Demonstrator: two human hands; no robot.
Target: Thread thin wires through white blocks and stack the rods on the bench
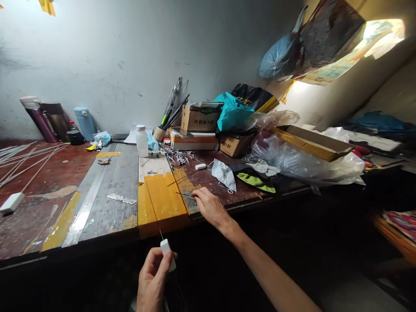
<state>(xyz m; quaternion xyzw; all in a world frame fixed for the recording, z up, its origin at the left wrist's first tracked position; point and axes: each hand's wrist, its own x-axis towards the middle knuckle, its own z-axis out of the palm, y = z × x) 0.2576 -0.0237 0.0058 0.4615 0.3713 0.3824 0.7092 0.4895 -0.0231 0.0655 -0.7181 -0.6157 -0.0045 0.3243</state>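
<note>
My left hand (155, 275), below the table's front edge, is closed around a small white block (165, 248). A thin rod (156, 214) sticks out of the block's top and points up across the yellow-taped board. Further up and to the right, my right hand (209, 207) is over the table edge, with thumb and fingertips pinched on the end of a thin dark rod (183, 193). Just beyond it, more thin dark rods (182, 178) lie on the table near another white block (200, 166). A yellow-taped board (162, 195) lies between both hands.
A white bottle (141, 141) stands behind the taped board. Small dark and white pieces (182, 159) are scattered near cardboard boxes (199, 118). A face mask (224, 175) lies at right. At left are a steel ruler (86, 208), long white rods (30, 158) and a white block (12, 203).
</note>
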